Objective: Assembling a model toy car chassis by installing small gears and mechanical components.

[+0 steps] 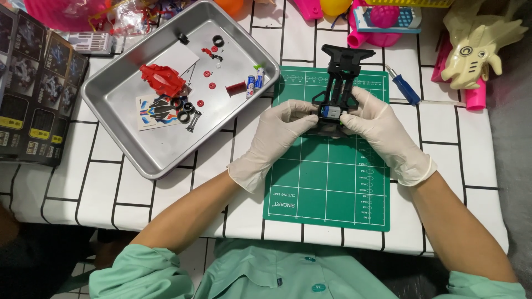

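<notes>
Seen from above, two white-gloved hands meet over a green mat [327, 182] on a table [100, 188] covered in white cloth with black lines. The left hand [274, 135] and right hand [382, 130] both grip a black chassis [342, 75] of a small model car, fingers closed around its near end, where a small silver motor [331, 112] sits between the thumbs. The chassis rests on the far half of the mat, pointing away from the person.

The build looks partly done: the bare frame has its motor in place, but no wheels or body are on it yet.

Left of the mat lies a metal tray [133, 160] holding the remaining parts: a red body [162, 78], a sticker sheet [155, 111], black tyres [185, 106], small red wheels [208, 73], a dark red cylinder [236, 87] and two batteries [255, 80].

A blue screwdriver [403, 86] lies just right of the mat. Dark boxes [33, 88] sit at the far left, toys along the top edge
</notes>
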